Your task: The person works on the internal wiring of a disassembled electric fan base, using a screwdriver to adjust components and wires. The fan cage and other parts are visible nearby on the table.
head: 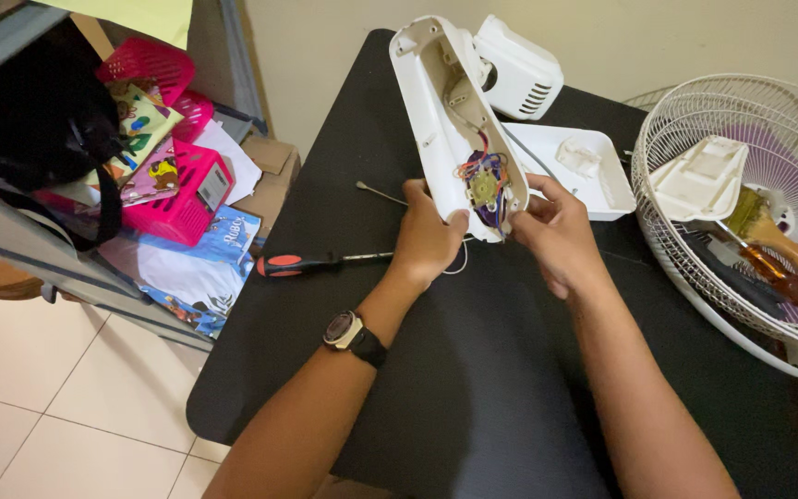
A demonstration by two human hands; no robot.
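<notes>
Over a black table (344,305), both hands hold up a long white plastic fan housing (441,102), its open inside facing me. My left hand (427,236) grips its lower left edge, thumb on the rim. My right hand (551,231) holds the lower right edge, fingers at a small round yellowish switch part (483,188) ringed by coloured wires. A watch is on my left wrist.
A red-and-black-handled screwdriver (311,263) lies on the table left of my left hand. A white cover tray (584,171) and a vented white motor cap (519,69) lie behind. At right, a white fan grille (695,249) holds a brush and tools. Pink baskets (182,189) sit on the left.
</notes>
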